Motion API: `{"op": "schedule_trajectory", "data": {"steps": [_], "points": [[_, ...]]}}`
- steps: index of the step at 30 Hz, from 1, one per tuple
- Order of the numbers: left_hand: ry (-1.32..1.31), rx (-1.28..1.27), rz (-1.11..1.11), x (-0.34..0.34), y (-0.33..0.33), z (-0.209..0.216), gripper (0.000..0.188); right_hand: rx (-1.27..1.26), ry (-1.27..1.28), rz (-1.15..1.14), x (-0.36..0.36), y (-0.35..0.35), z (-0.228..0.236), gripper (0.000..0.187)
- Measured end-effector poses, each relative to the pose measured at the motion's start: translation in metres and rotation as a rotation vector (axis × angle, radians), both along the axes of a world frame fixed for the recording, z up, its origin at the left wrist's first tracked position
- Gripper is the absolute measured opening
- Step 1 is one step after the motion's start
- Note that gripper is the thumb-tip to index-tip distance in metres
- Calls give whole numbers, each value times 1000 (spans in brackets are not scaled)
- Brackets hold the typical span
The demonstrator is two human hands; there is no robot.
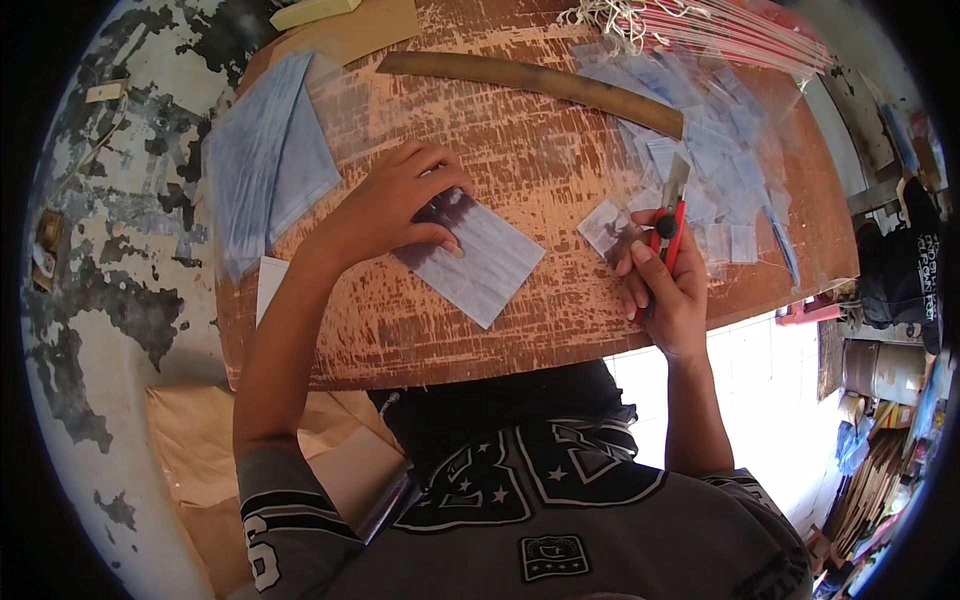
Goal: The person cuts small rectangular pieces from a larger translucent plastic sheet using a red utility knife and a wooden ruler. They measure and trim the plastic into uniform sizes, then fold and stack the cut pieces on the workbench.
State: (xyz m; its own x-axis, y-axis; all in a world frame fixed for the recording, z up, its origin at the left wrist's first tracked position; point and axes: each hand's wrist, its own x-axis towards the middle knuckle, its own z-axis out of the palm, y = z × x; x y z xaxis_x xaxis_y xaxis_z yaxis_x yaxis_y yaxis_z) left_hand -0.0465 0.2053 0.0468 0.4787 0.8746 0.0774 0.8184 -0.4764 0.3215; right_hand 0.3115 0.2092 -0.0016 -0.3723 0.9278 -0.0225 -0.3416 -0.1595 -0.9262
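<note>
My left hand [400, 205] grips a rectangular, pale grey-blue plastic piece [484, 260] on the worn table, with the thumb on its near side and the fingers curled over its far end. A dark patch shows on the piece beside the fingers. My right hand [668, 285] is closed around a red box cutter [667, 232], whose blade end points away from me. A small square plastic piece [606, 230] lies against the right fingertips; whether they pinch it, I cannot tell.
Large plastic sheets [265, 165] lie at the left of the brown table [500, 350]. A curved wooden strip [530, 85] crosses the far side. Many cut pieces [715, 150] are heaped at the right, below a bundle of red rods with white strings [710, 35]. A peeling wall [130, 260] stands close left.
</note>
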Motion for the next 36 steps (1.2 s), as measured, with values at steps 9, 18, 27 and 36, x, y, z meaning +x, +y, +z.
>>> {"op": "schedule_trajectory", "data": {"steps": [9,18,27,36], "points": [[32,-60,10,-3,5,-3,63,-10,8,-16,0,-1,-1,33],[111,-213,6,6,19,11,65,32,-86,-28,-2,-3,0,33],[111,-250,-42,10,29,17,65,93,-101,-33,-4,-4,-2,34],[264,-92,-23,16,12,26,55,155,-288,-13,-8,-12,19,32]]}}
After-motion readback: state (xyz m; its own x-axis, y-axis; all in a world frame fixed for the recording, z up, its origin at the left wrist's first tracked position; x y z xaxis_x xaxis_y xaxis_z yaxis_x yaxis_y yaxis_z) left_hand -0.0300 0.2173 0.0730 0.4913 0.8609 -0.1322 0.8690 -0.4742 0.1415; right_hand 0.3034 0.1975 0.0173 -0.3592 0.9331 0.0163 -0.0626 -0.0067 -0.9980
